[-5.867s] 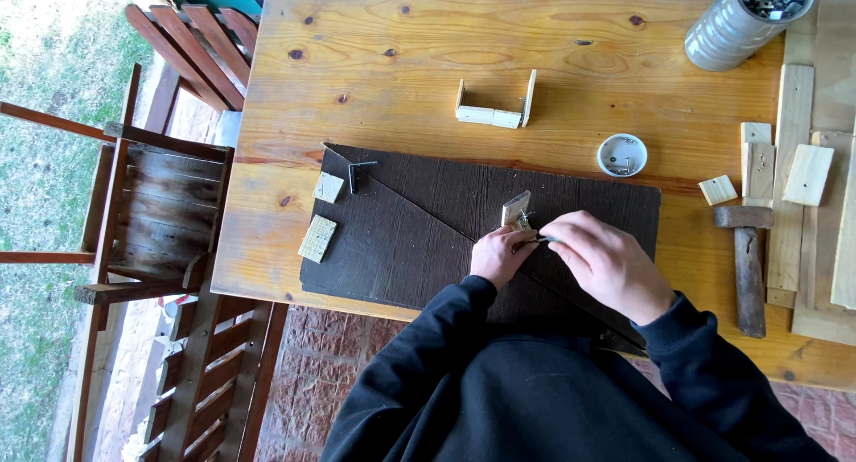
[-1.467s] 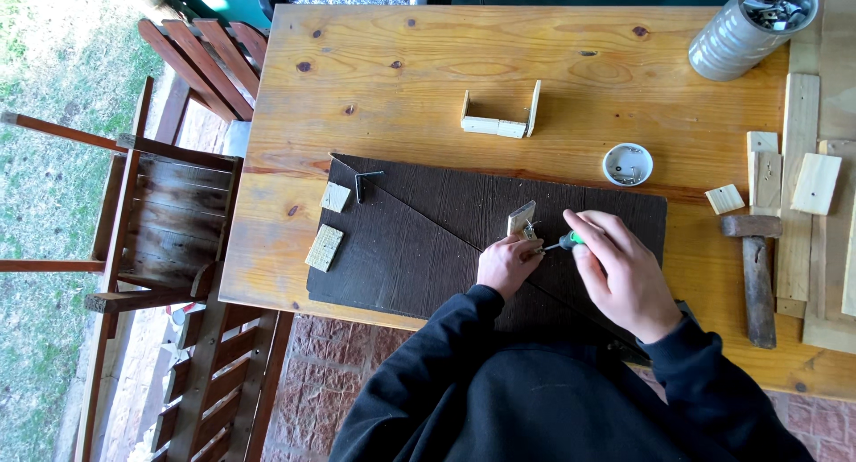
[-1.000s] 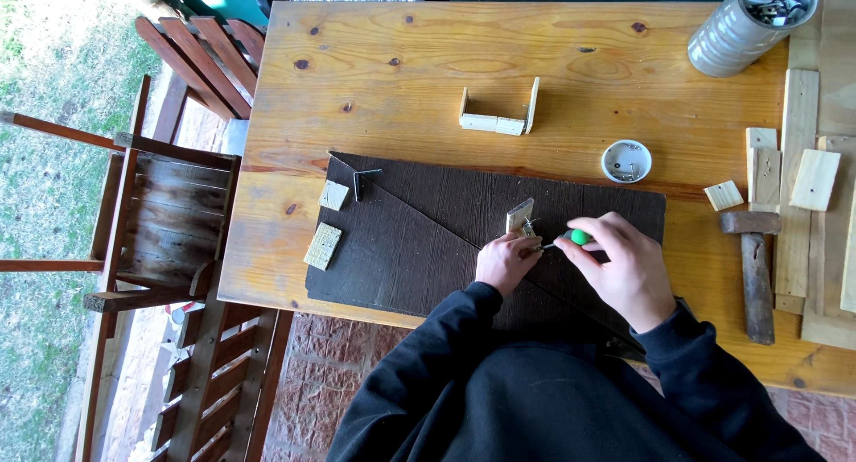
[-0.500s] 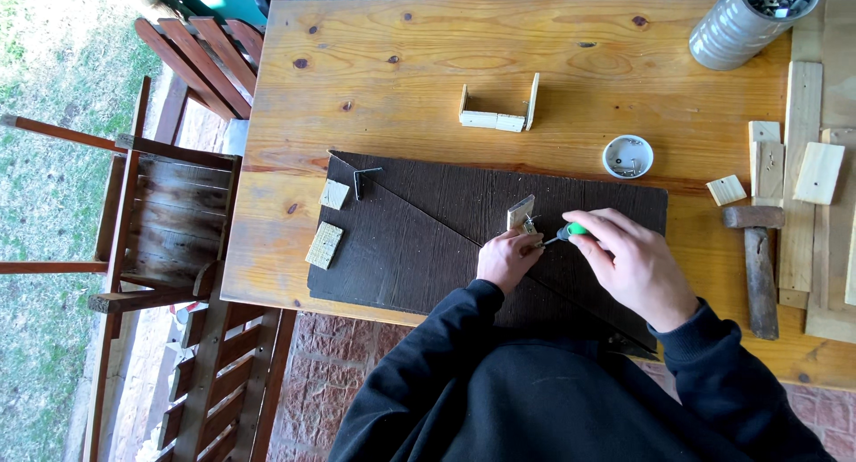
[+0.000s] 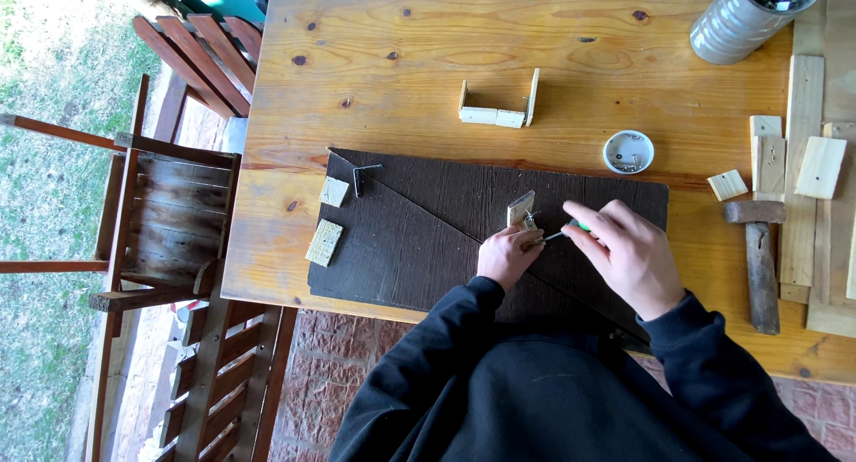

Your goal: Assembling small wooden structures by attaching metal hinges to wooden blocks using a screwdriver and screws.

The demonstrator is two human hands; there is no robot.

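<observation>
The left hand has its fingers clenched around the base of a small wooden block, pinning it upright on the dark board that lies on the desk. The right hand grasps a green-handled screwdriver, its tip meeting the block just ahead of the left fingertips. The block looks light, stiff and prone to tipping, so it is best held low on its sides. A hammer lies well to the right of the right fingers.
</observation>
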